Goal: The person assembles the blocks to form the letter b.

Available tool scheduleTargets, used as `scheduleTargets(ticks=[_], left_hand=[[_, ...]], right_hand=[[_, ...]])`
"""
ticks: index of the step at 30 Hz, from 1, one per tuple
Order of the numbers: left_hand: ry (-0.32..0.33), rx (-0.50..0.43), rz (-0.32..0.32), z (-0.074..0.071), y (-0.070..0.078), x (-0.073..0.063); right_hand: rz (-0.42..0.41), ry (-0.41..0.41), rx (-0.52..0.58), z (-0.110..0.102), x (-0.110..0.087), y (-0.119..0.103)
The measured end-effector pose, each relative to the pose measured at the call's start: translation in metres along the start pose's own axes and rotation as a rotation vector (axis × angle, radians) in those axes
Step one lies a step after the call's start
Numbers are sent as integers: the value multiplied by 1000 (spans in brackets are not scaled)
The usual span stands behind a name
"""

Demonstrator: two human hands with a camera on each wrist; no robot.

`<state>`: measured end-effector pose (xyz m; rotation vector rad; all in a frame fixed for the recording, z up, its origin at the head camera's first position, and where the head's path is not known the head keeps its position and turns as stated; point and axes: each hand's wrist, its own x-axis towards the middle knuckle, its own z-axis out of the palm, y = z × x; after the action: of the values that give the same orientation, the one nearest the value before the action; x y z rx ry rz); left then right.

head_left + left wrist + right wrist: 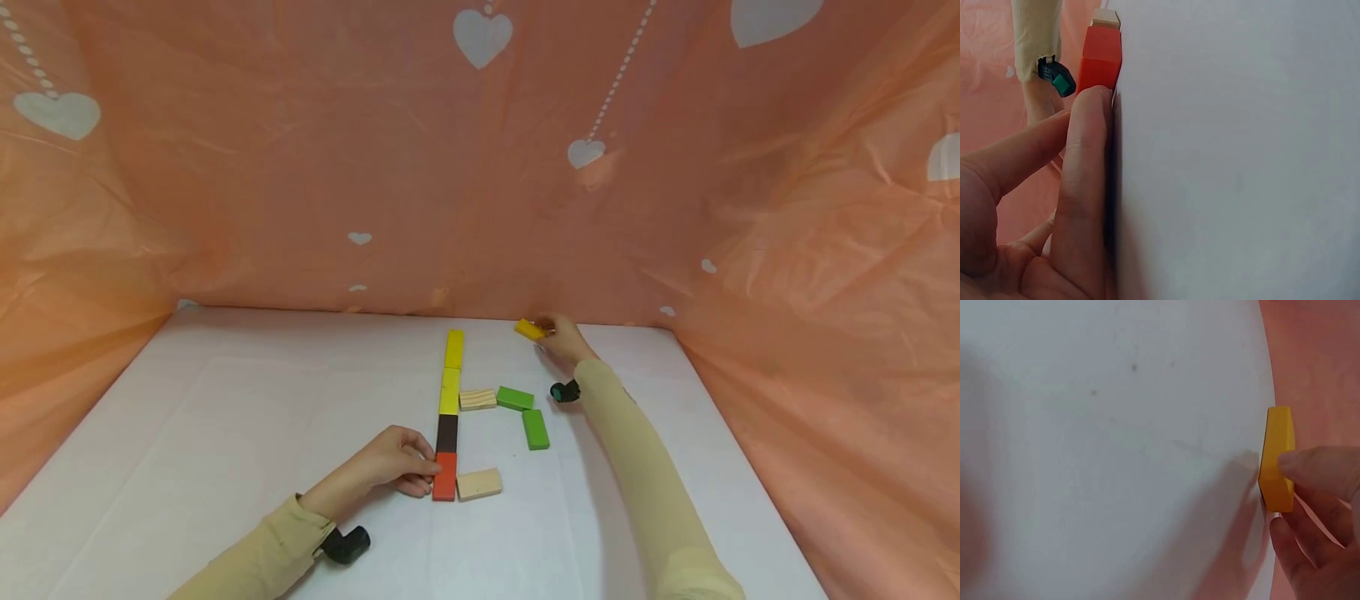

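My left hand [397, 462] is at the red block [445, 477], its fingertips touching the block's left side and top. In the left wrist view a fairly straight finger [1088, 169] meets the red block's side. The red block is the near end of a row with a dark brown block [447, 433] and two yellow blocks, the nearer [449, 391] and the farther [454, 349]. At the back right, my right hand [564, 340] pinches another yellow block [1279, 459] between thumb and fingers; whether it touches the table is unclear.
Right of the row lie a striped wooden block [477, 400], a green block [515, 398], a second green block [536, 429] angled below it and a plain wooden block [479, 484]. An orange curtain with hearts [480, 208] encloses the white table [225, 400].
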<state>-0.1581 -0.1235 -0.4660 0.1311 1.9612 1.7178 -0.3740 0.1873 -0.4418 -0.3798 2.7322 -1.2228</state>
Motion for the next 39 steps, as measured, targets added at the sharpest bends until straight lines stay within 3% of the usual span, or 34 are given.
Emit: scheduleTargets(ticks=[13,22,27,39], left_hand=[[-11,-1,-5,-2,0,0],[-18,-9,-2,-2,-2,1],[-21,-14,-2,-2,-3,2],[-15,-3,0,-3,-1,1]], right_hand=[[-51,-33,-68,1,-1,-4],[-26,-85,-49,3,1,0],[-54,-86,-84,6,1,-1],[-155,-48,-152,-2,-21,-20]])
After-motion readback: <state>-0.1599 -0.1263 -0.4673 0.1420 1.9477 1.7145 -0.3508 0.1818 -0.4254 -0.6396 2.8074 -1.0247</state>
